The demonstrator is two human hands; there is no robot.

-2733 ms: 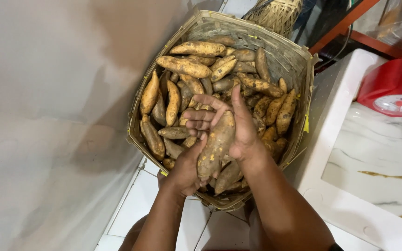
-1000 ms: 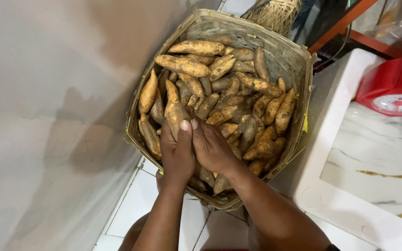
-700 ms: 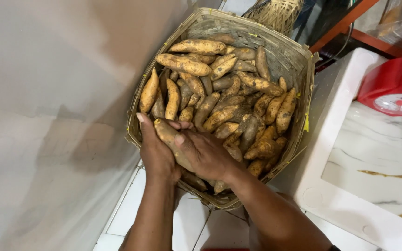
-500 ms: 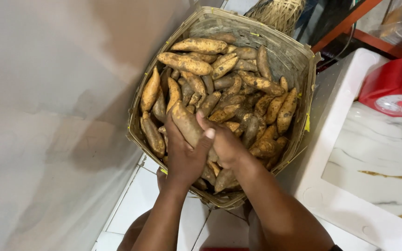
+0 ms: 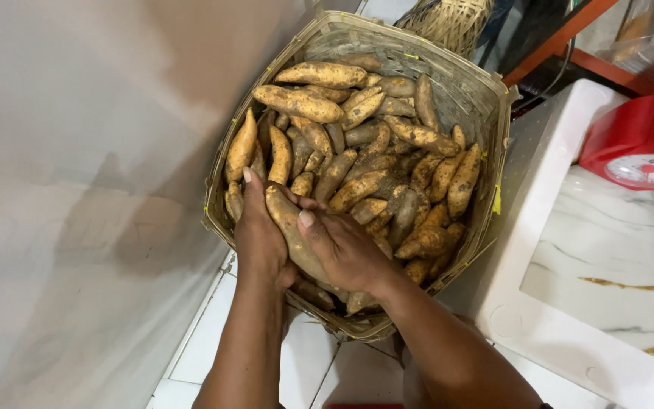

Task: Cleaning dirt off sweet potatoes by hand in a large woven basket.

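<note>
In the lower left of the woven basket [image 5: 486,129], one long sweet potato [image 5: 291,227] lies between both hands — left hand [image 5: 257,235] and right hand [image 5: 346,250] equally near, fingers pressed along its sides — its axis running from upper left to lower right.

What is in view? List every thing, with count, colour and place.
woven basket: one, tan, centre, on the floor against the wall
sweet potatoes: many, too many to count, orange-brown, piled in the basket
large sweet potato: one, brown, near edge of the basket, between both hands
second woven basket: one, pale tan, top edge, mostly cut off
kitchen scale: one, red with white dial, right
white counter: one, white marbled top, right
wall: grey-beige, left
tiled floor: white, bottom
left hand: in a grip on the large sweet potato
right hand: in a grip on the same potato
</note>
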